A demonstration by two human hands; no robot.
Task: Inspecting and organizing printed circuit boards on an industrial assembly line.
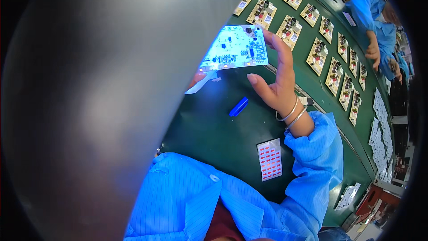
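Observation:
A white printed circuit board (240, 47), lit bluish, is held up over the green table. At its lower left edge shows only a thumb of my left hand (196, 80), pressed to the board; the rest is hidden behind a large blurred grey surface. Beside the board's right edge is my right hand (281, 73), its thumb stretched out away from the board. Its forefinger reaches the upper right corner, with the tip partly hidden there. Below the board lie a white piece of paper (201, 84) and a blue cap-like piece (239, 106).
The grey surface (89, 107) covers the left half. A sheet of red arrow stickers (269, 159) lies near my right forearm. Several boards with components (317, 56) stand in rows on the far right. White boards (381, 134) are stacked at the right edge; another person (372, 22) works beyond.

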